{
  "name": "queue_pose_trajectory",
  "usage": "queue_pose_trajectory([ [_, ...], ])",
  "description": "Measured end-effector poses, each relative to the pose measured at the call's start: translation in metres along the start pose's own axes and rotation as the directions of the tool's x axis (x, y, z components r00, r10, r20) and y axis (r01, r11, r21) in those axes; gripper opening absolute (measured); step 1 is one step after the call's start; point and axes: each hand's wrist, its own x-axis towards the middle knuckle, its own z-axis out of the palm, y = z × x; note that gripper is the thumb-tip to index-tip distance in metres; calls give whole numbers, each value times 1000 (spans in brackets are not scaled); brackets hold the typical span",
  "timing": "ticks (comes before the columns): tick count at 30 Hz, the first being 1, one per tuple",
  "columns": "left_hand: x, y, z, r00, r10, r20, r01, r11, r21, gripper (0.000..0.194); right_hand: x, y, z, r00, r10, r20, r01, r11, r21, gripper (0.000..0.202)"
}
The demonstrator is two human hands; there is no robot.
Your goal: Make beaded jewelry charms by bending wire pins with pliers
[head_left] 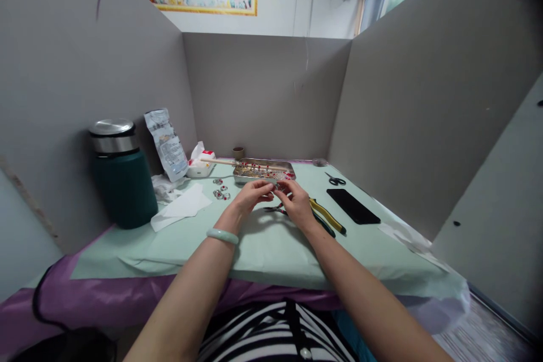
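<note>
My left hand (255,194) and my right hand (296,200) meet over the middle of the table, fingertips pinched together. Between them is a small shiny piece of jewellery (277,186), mostly covered by the fingers and too small to make out fully. Below my right hand lie pliers (328,217) with yellow and dark green handles; the hand hides their middle. Just beyond my fingers stands a metal tray (242,179) of red and gold-coloured beads and bits. Left of it, several small ring-like pieces with red beads (221,194) rest on the pale green cover.
At left stand a dark green flask (124,181), a foil pouch (167,144), a tissue pack (201,165) and white paper (182,207). A wooden stick (218,162) reaches over the tray. Small scissors (336,180) and a black phone (353,206) lie right. Grey partitions (267,96) enclose the table.
</note>
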Motion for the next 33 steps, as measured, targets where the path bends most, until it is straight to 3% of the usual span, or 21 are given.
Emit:
queue_pose_trajectory([
  [3, 0, 0, 1, 999, -24, 38, 23, 999, 40, 29, 0, 1, 1, 1000, -9, 2, 9, 1000, -30, 20],
  [11, -1, 0, 3, 999, -48, 7, 47, 998, 33, 26, -2, -1, 1, 999, -50, 20, 52, 993, -102, 19],
  [27, 1, -1, 0, 1000, -22, 3, 22, 999, 24, 26, 0, -2, 1, 997, 7, 72, -5, 999, -33, 27],
  [33, -1, 2, 4, 999, 27, -26, -26, 998, 50, 27, 0, -10, 0, 986, 136, 92, -144, 985, 95, 26],
])
